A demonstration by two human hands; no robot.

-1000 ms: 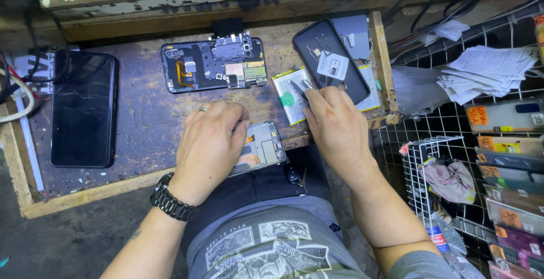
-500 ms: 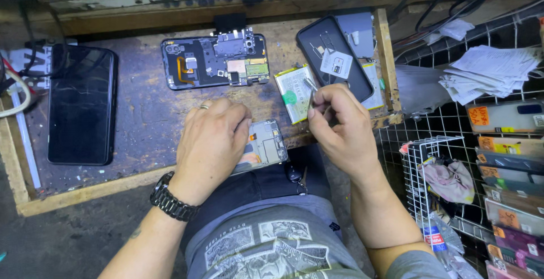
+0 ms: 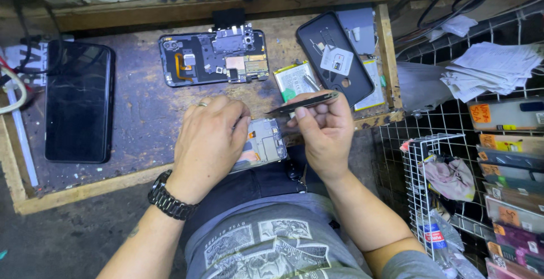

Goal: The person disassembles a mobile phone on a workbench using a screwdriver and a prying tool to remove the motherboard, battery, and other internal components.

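Note:
My left hand [image 3: 207,143] presses flat on a small opened phone frame [image 3: 263,144] at the near edge of the wooden work tray [image 3: 85,191]. My right hand [image 3: 323,131] holds thin dark tweezers [image 3: 303,103], tips pointing left, just above and right of that frame. Behind the tweezers lies a phone battery [image 3: 292,79] with a green tab. Farther back sits an opened phone body [image 3: 212,58] with its circuit board exposed.
A black phone [image 3: 79,102] lies face up at the left. A black case [image 3: 334,58] holding a small card rests at the back right. Wire baskets [image 3: 430,148] with papers and packaged items stand on the right. Cables run along the left edge.
My right hand lifted off the battery area and drew back toward me with the tweezers. My left hand stayed on the phone frame.

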